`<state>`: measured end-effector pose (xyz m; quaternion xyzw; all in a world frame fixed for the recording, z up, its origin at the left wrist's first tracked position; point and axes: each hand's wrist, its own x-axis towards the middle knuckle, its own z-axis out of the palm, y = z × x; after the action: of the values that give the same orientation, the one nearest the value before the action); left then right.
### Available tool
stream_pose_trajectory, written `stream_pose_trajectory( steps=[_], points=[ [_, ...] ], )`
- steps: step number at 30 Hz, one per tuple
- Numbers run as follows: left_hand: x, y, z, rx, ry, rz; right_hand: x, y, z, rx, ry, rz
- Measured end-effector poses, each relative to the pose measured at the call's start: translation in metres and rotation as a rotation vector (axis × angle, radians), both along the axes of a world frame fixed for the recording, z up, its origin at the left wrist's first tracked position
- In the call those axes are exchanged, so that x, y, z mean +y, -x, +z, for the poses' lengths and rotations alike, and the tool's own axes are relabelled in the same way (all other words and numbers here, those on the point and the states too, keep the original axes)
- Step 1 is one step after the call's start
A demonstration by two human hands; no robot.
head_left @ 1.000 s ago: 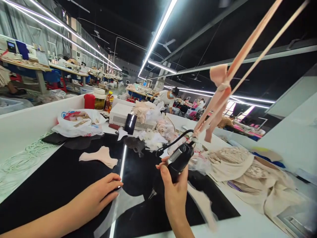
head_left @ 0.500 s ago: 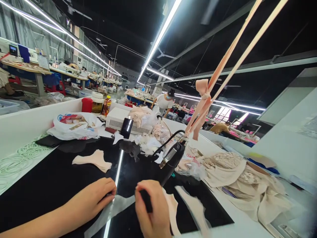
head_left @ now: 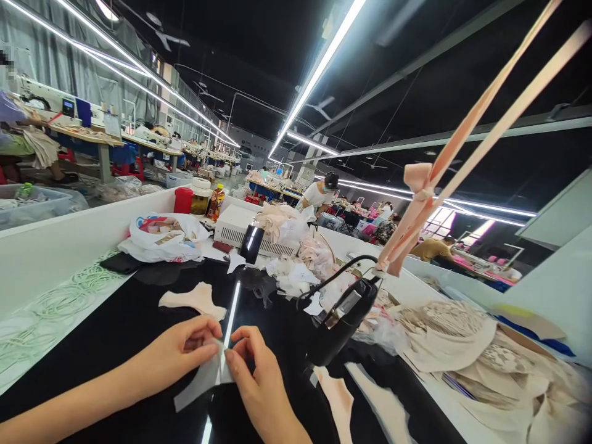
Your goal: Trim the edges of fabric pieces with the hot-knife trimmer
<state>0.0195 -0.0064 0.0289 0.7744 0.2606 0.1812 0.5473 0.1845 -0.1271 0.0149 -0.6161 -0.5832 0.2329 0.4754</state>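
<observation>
A thin, translucent whitish cut piece (head_left: 198, 383) is held just over the black tabletop (head_left: 152, 404). My left hand (head_left: 194, 348) pinches its upper edge between thumb and fingers. Close beside it, my right hand (head_left: 254, 370) pinches the same piece, its thumb near the left fingertips. Beyond my left hand lies a flat beige fabric piece (head_left: 197, 299). To the right of my right hand rest a beige strip-like piece (head_left: 337, 401) and another beige piece with a whitish layer under it (head_left: 380, 404).
A black handheld tool (head_left: 345, 320) hangs from a pink fabric strap (head_left: 423, 194) at the right. A white plastic bag (head_left: 160, 240), a black cylinder (head_left: 252, 245) and a white vented box (head_left: 231, 229) stand at the back. Beige fabric heaps (head_left: 453, 333) lie right; green cord (head_left: 65, 305) left.
My right hand has moved left, so both hands now meet at the translucent piece. Its upper part is lifted between them. The camera view has turned slightly left.
</observation>
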Motion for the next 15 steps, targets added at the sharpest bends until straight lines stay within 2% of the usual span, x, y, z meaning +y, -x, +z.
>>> stream_pose_trajectory(
  steps=[6, 10, 15],
  points=[
    [0.012, 0.003, -0.017, -0.132, 0.174, 0.124, 0.02, 0.007, -0.001, 0.099, -0.016, 0.01],
    [0.009, 0.007, -0.017, -0.183, 0.3, 0.158, 0.027, 0.01, -0.008, 0.146, 0.007, 0.024],
    [0.018, 0.013, -0.012, -0.14, 0.26, 0.242, 0.045, 0.019, -0.022, 0.192, -0.026, 0.025]
  ],
)
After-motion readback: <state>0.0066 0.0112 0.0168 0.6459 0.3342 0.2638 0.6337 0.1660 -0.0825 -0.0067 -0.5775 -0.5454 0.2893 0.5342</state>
